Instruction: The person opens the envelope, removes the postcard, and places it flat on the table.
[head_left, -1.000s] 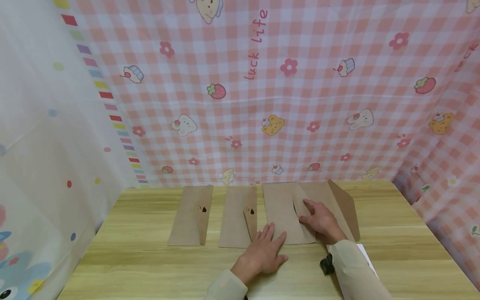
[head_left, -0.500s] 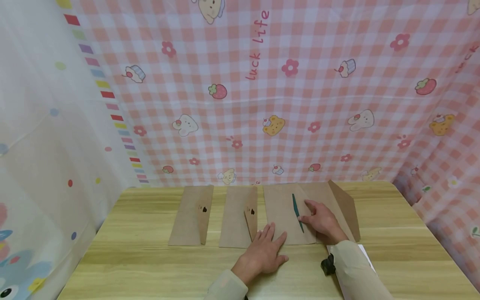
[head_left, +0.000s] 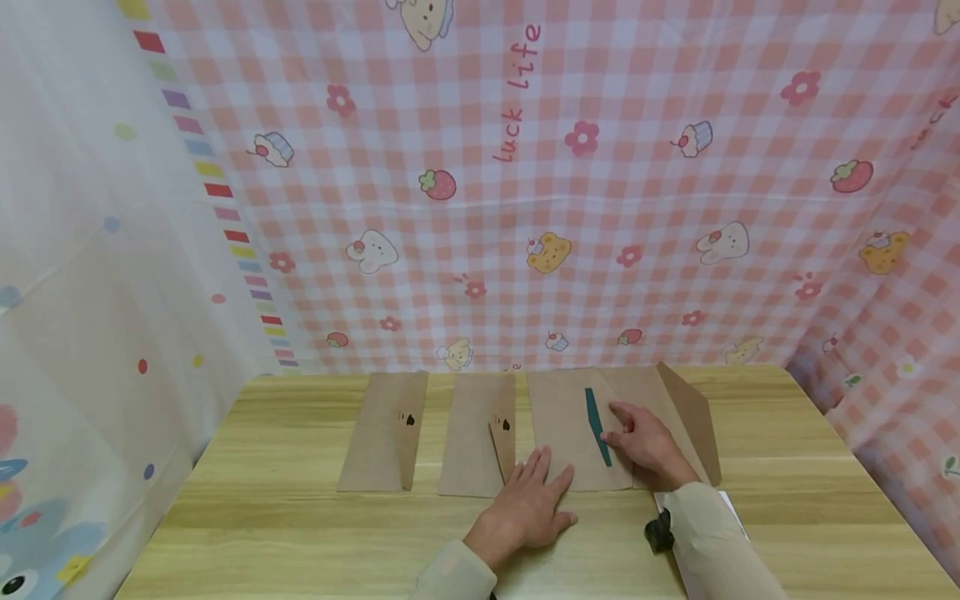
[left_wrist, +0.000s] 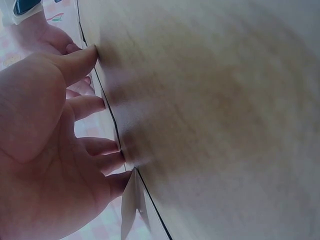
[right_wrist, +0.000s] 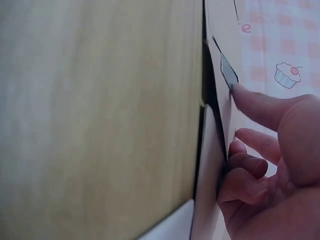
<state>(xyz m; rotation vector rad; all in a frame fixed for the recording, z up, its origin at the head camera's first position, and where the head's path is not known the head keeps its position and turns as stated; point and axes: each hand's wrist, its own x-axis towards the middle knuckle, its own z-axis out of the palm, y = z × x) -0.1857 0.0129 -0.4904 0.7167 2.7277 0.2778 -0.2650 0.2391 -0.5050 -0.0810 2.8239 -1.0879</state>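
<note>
More of the green strip [head_left: 595,421] shows now than a second ago, when there was just a thin dark gap; both hands are about where they were. That strip lies on the third envelope [head_left: 558,433] from the left. At this envelope's right side, the right hand [head_left: 647,442] has its thumb touching the strip and its pointing finger apart; I can't tell if it pinches anything. By its near left corner, the left hand [head_left: 525,504] lies flat, fingers spread, holding nothing. I think the step is working on the green strip, and the next move seems to need a gentle thumb so the paper won't tear. Left of the third envelope sit the second envelope [head_left: 468,433] and the first envelope [head_left: 382,429]; right of it is the fourth envelope [head_left: 690,408], with a pointed flap. Under it is a streaky wooden table [head_left: 285,517], and behind it hangs a pink checked cloth [head_left: 480,83].
</note>
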